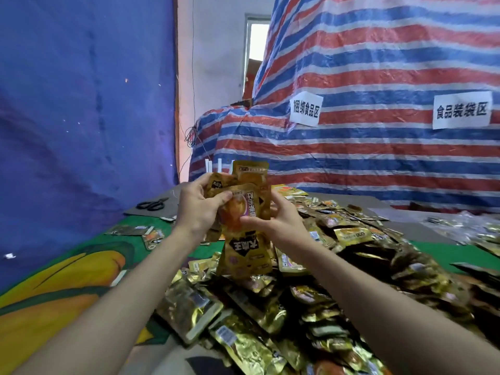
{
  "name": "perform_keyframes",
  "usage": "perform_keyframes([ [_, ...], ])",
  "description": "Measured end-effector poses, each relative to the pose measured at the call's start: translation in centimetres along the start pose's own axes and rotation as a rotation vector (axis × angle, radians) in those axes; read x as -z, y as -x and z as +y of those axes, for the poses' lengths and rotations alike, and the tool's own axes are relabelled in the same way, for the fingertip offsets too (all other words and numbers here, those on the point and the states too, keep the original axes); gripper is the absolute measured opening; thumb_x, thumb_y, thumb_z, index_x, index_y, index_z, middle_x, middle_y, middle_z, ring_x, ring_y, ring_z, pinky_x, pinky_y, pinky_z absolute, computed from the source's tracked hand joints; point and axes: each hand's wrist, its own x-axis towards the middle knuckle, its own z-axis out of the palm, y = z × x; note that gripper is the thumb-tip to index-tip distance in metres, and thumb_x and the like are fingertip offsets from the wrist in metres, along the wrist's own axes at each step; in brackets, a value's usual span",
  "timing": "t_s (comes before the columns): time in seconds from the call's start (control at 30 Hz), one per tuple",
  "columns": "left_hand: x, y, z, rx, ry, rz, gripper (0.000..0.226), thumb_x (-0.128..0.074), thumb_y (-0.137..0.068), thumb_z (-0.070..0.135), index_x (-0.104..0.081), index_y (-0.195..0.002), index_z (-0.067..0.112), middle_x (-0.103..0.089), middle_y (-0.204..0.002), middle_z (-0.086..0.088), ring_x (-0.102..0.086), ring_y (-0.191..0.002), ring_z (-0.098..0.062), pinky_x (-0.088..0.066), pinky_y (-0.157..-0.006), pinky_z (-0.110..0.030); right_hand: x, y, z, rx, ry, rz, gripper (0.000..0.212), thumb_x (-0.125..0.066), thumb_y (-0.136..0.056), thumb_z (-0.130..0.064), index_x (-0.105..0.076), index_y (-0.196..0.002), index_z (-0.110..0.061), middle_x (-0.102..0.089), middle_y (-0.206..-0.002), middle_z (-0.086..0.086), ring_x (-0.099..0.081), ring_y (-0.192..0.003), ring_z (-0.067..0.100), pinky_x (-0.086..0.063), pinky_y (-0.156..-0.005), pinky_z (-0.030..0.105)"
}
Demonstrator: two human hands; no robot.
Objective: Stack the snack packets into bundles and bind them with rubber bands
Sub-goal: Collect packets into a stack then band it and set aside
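I hold a loose fan of several gold snack packets point(250, 201) in the air above the table. My left hand point(198, 205) grips them from the left, thumb across the front packet. My right hand point(273, 219) pinches the same packets from the right side. One packet hangs lower, printed face toward me, and another sticks up behind. A large pile of gold packets point(311, 288) covers the table below and to the right. No rubber band is visible.
Black scissors point(153, 204) lie at the far left on a grey board. A few stray packets point(140, 230) sit on the green and orange cloth point(67, 280). A striped tarp point(365, 131) with paper signs rises behind; a blue sheet hangs left.
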Motion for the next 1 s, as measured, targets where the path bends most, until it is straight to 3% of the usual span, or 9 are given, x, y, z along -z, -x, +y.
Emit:
perform_keyframes([
  [0.1, 0.3, 3.0, -1.9, 0.082, 0.091, 0.094, 0.029, -0.079, -0.086, 0.014, -0.070, -0.113, 0.017, -0.078, -0.094, 0.005, -0.075, -0.086, -0.011, -0.060, -0.064, -0.023, -1.4, 3.1, 1.1, 0.018, -0.009, 0.083, 0.054, -0.087, -0.077, -0.012, -0.061, -0.124, -0.014, -0.073, -0.112, -0.001, -0.072, -0.101, 0.013, -0.060, -0.090, 0.037],
  [0.2, 0.9, 5.7, -3.8, 0.219, 0.233, 0.167, 0.032, -0.082, -0.083, 0.026, -0.069, -0.111, 0.019, -0.077, -0.098, -0.002, -0.076, -0.089, -0.021, -0.060, -0.065, -0.029, -2.5, 5.4, 2.2, 0.030, -0.057, 0.105, 0.053, -0.088, -0.076, -0.014, -0.061, -0.121, -0.021, -0.074, -0.110, -0.006, -0.072, -0.101, 0.009, -0.059, -0.089, 0.033],
  [0.4, 0.9, 10.3, -5.4, 0.296, 0.220, -0.083, 0.048, -0.081, -0.071, 0.057, -0.074, -0.107, 0.025, -0.078, -0.104, -0.003, -0.074, -0.099, -0.024, -0.060, -0.078, -0.034, -4.0, 8.4, 4.1, 0.093, -0.064, 0.143, 0.040, -0.077, -0.089, -0.022, -0.058, -0.123, -0.031, -0.070, -0.116, -0.009, -0.068, -0.109, 0.008, -0.057, -0.095, 0.035],
  [0.47, 0.4, 10.8, -5.1, 0.311, 0.202, -0.143, 0.055, -0.074, -0.073, 0.063, -0.070, -0.112, 0.024, -0.078, -0.106, 0.001, -0.073, -0.102, -0.019, -0.057, -0.090, -0.037, -4.9, 9.2, 4.7, 0.090, -0.042, 0.121, 0.035, -0.067, -0.097, -0.026, -0.055, -0.130, -0.030, -0.067, -0.121, -0.014, -0.064, -0.115, 0.005, -0.052, -0.101, 0.032],
  [0.57, -0.3, 11.5, -4.8, 0.322, 0.013, -0.181, 0.050, -0.055, -0.077, 0.073, -0.066, -0.103, 0.033, -0.074, -0.092, 0.027, -0.067, -0.089, 0.010, -0.050, -0.082, -0.014, -6.0, 9.8, 5.2, 0.114, 0.048, 0.117, 0.028, -0.056, -0.102, -0.026, -0.050, -0.130, -0.026, -0.066, -0.115, -0.021, -0.062, -0.112, -0.001, -0.049, -0.096, 0.018],
  [0.63, -0.5, 11.9, -4.6, 0.333, 0.011, -0.184, 0.047, -0.049, -0.077, 0.071, -0.063, -0.102, 0.033, -0.072, -0.088, 0.031, -0.064, -0.086, 0.017, -0.045, -0.075, -0.003, -6.1, 9.9, 5.2, 0.140, 0.086, 0.131, 0.025, -0.053, -0.103, -0.023, -0.051, -0.129, -0.021, -0.065, -0.114, -0.015, -0.062, -0.110, 0.001, -0.047, -0.093, 0.015],
  [0.77, 0.1, 11.1, -4.7, 0.487, 0.366, -0.188, 0.045, -0.062, -0.090, 0.051, -0.077, -0.110, 0.014, -0.076, -0.110, -0.007, -0.072, -0.103, -0.021, -0.057, -0.090, -0.033, -6.2, 10.0, 4.8, 0.181, 0.223, 0.179, 0.018, -0.054, -0.103, -0.026, -0.060, -0.120, -0.029, -0.052, -0.111, -0.004, -0.056, -0.111, 0.012, -0.049, -0.098, 0.033],
  [0.9, 1.4, 10.5, -4.7, 0.612, 0.634, -0.277, 0.039, -0.066, -0.078, 0.029, -0.079, -0.109, 0.011, -0.074, -0.115, -0.016, -0.072, -0.099, -0.027, -0.060, -0.081, -0.037, -5.9, 10.0, 4.3, 0.168, 0.088, 0.180, 0.026, -0.058, -0.101, -0.019, -0.057, -0.128, -0.019, -0.065, -0.115, -0.003, -0.064, -0.111, 0.015, -0.054, -0.096, 0.042],
  [1.0, 1.6, 10.6, -4.6, 0.627, 0.569, -0.350, 0.038, -0.074, -0.079, 0.026, -0.077, -0.113, 0.008, -0.072, -0.119, -0.019, -0.072, -0.105, -0.032, -0.059, -0.086, -0.042, -5.6, 10.4, 4.4, 0.094, -0.100, 0.212, 0.023, -0.059, -0.099, -0.016, -0.054, -0.121, -0.015, -0.071, -0.112, 0.001, -0.069, -0.106, 0.018, -0.057, -0.093, 0.045],
])
